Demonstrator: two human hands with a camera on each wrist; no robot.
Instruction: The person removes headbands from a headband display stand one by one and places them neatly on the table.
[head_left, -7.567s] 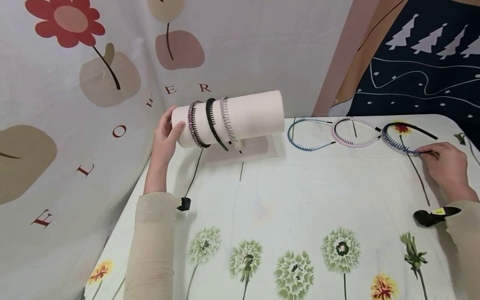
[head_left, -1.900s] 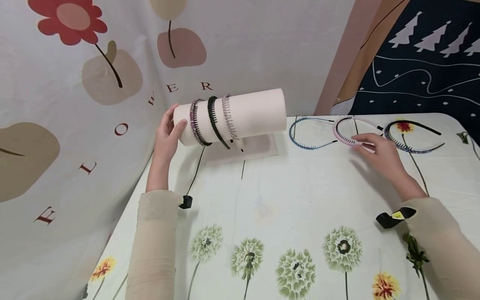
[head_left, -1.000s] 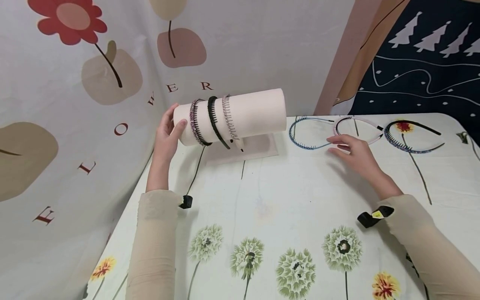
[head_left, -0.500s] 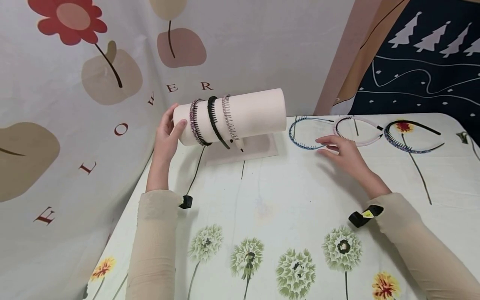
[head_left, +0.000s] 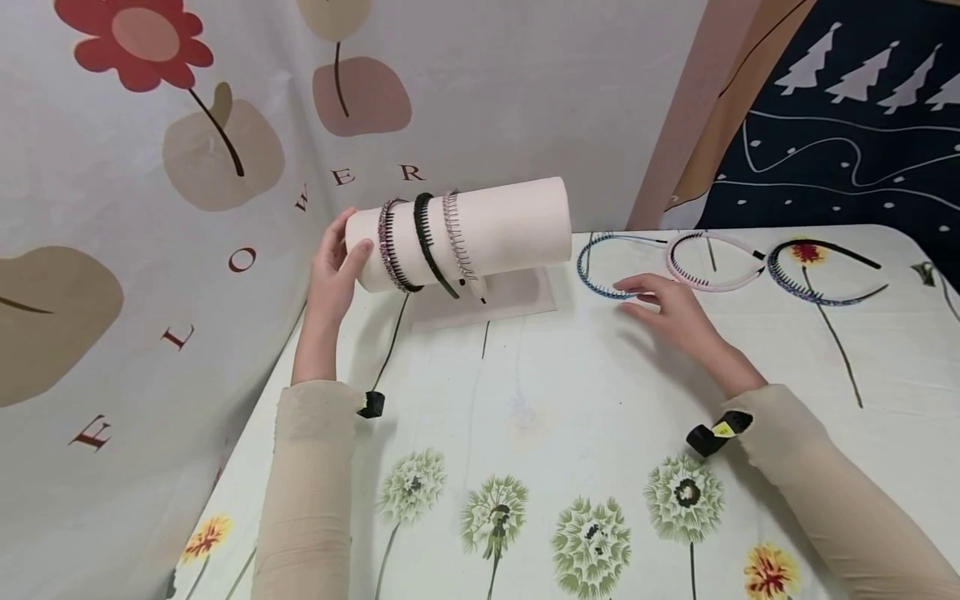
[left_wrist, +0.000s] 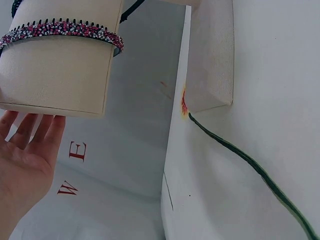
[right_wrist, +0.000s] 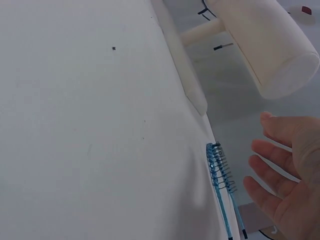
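Note:
My left hand (head_left: 333,271) grips the left end of a pale cylindrical headband stand (head_left: 517,221), thumb in front. Three toothed headbands sit around the cylinder: a pink-and-black beaded headband (left_wrist: 65,29), a black headband (head_left: 425,242) and a pale sparkly headband (head_left: 454,233). On the table, my right hand (head_left: 675,312) hovers by the front of a light blue headband (head_left: 581,271), fingers loosely bent. The right wrist view shows this hand apart from the blue headband (right_wrist: 213,167). Rightward lie a pink headband (head_left: 720,289) and a glittery dark blue headband (head_left: 787,287).
The stand's flat base (head_left: 517,302) rests on the flower-printed tablecloth (head_left: 555,417). A printed curtain (head_left: 525,100) hangs close behind the stand, and a dark tree-patterned cloth (head_left: 847,167) hangs at the back right.
My right hand has let go of the dark blue headband, which now lies flat. It has moved left past the pink headband to the light blue one. The left hand stays on the stand.

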